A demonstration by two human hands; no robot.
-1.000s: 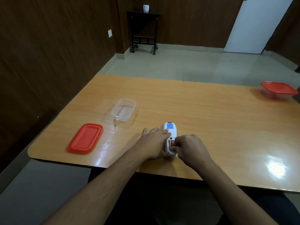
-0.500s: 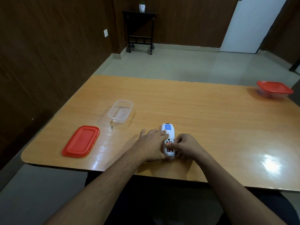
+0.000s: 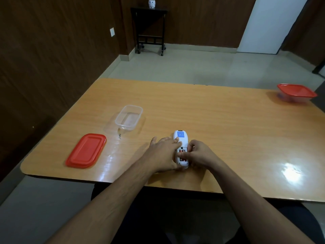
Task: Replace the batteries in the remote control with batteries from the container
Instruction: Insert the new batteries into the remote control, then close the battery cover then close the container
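A plain indoor room, seemingly an office or meeting room, is shown. Dark wood panelling (image 3: 52, 50) is seen along the walls, a pale tiled floor (image 3: 193, 66) below, and a white door (image 3: 267, 23) at the back. A large laminate table (image 3: 211, 120) and a small black side table (image 3: 149, 29) are placed in it.

Blue remote label (image 3: 180, 134): print illegible

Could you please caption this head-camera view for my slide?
Left hand steadies white remote control on orange wooden table; right hand works its batteries.
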